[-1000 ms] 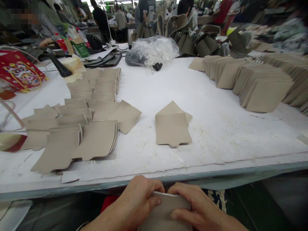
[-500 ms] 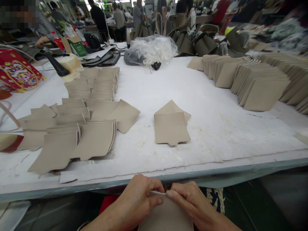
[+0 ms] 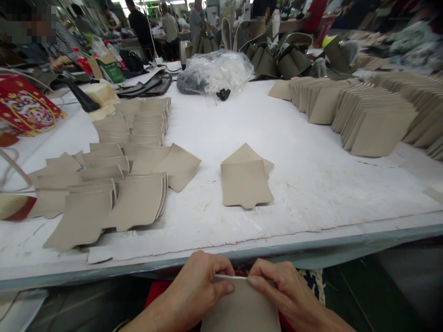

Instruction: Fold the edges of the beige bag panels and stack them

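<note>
Below the table's front edge, my left hand (image 3: 200, 288) and my right hand (image 3: 282, 293) both pinch the top edge of one beige leather piece (image 3: 240, 309). The thumbs and forefingers sit close together on that edge, a thin pale strip showing between them. The piece hangs toward my lap. On the table straight ahead lie two more beige cut pieces (image 3: 246, 182), one overlapping the other.
Several overlapping beige pieces (image 3: 114, 184) cover the left of the white table (image 3: 311, 184). Tall rows of stacked pieces (image 3: 367, 115) stand at the right. A clear plastic bag (image 3: 216, 71) lies at the back, a red printed bag (image 3: 24, 106) at far left. People work behind.
My right hand has slid a little to the right along the piece's top edge, so the hands are slightly farther apart. Everything on the table stays put.
</note>
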`<state>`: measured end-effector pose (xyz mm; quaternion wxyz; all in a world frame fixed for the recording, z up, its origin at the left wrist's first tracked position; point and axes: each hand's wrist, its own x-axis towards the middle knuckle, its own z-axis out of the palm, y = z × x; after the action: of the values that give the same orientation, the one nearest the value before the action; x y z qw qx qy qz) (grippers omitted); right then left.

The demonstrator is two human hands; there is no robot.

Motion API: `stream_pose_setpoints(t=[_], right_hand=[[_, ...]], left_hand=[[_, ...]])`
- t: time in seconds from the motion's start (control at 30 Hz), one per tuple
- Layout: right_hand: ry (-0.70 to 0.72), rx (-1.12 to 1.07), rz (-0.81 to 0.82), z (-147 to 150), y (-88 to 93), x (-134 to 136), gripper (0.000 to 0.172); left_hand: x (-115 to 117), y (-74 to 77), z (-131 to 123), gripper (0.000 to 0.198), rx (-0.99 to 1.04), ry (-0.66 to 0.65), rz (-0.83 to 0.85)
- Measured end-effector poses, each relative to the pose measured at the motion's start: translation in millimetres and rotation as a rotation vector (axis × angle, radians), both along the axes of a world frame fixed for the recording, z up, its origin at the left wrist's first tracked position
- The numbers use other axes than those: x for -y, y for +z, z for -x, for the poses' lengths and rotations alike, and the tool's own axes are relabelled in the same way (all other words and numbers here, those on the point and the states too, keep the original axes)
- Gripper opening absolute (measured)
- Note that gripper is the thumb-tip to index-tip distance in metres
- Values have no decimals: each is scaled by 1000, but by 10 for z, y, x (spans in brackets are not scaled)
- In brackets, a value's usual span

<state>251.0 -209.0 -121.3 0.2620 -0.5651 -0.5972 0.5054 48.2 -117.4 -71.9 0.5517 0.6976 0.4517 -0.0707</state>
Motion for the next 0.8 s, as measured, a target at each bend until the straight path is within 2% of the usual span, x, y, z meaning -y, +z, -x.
stream_pose_setpoints(t=[0.17,0.27,0.33,0.43,0.57,0.7,0.8], right_hand=[[-12,-30,30,-22,-3,-22,44],[-7,-10,40,-73,-28,-17,44],[31,9,27,-100,-31,-24,44],[107,66,-23,-99,27,-65,38],[188,155,-61,23,181,-163,15],[208,217,-42,220,248,-263,11],[196,162,-36,314,218,-309,20]], left_hand=[[-25,38,104,15,61,63,35],[-49,19,209,12,119,168,147],[-56,2,252,12,160,239,228],[-52,-11,253,15,205,285,262],[-28,-19,206,12,227,270,236],[-6,-27,196,12,207,215,163],[0,-49,215,17,223,200,130]])
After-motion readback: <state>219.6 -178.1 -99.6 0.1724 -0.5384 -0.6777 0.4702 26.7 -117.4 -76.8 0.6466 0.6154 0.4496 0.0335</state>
